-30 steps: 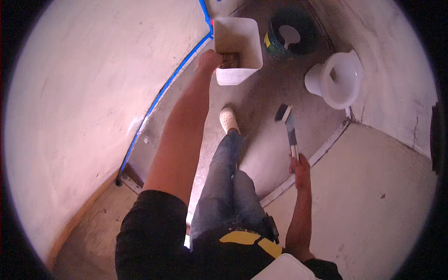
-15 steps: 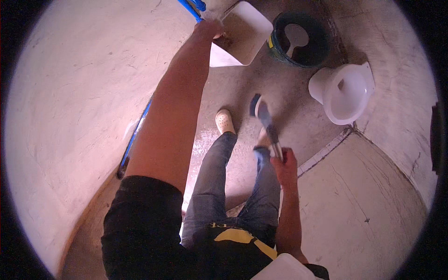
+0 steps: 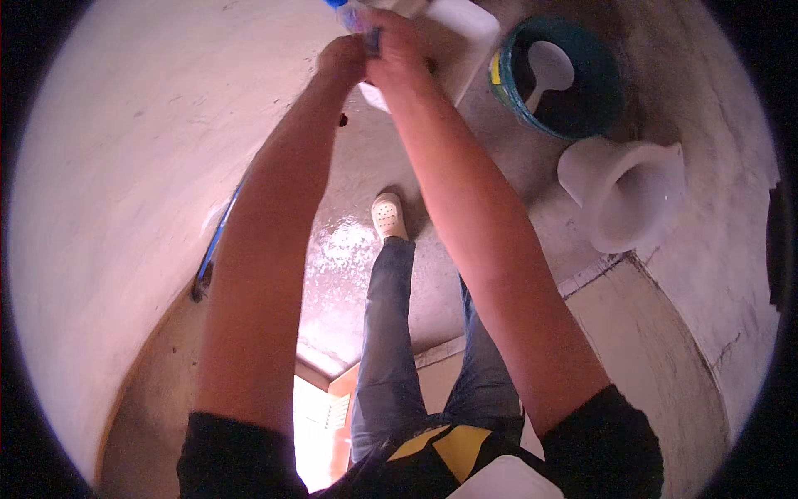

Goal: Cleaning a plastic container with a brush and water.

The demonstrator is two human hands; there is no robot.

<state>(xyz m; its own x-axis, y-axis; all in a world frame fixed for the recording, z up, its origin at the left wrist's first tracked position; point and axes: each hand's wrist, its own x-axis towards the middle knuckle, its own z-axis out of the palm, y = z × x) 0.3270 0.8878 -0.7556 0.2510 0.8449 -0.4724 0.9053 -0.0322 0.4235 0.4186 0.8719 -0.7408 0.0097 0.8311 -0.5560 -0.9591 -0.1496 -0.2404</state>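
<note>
My left hand [image 3: 342, 61] and my right hand [image 3: 401, 48] meet near the top edge, in front of the left wall. Both have curled fingers, blurred by motion. A short dark part of a brush [image 3: 374, 41] shows at my right hand; its remainder is hidden. What my left hand holds, if anything, cannot be made out. Just above the hands, a blue and clear thing [image 3: 352, 15] is cut off by the frame; its kind is unclear. Behind my right hand stands a white rectangular tub [image 3: 475, 29], partly covered by that hand and forearm.
A dark green bucket [image 3: 573, 129] holds a white dipper [image 3: 550, 68]. Nearer, a white toilet bowl [image 3: 611, 237] stands at the right wall. A blue tube-like thing [image 3: 218, 241] runs along the left wall's foot. The concrete floor [image 3: 345, 241] shines wet beside my pale clog [image 3: 388, 214].
My right hand has swung up from beside my right leg to meet my left hand, the brush with it. My left hand has shifted slightly left and down. The view has moved a little.
</note>
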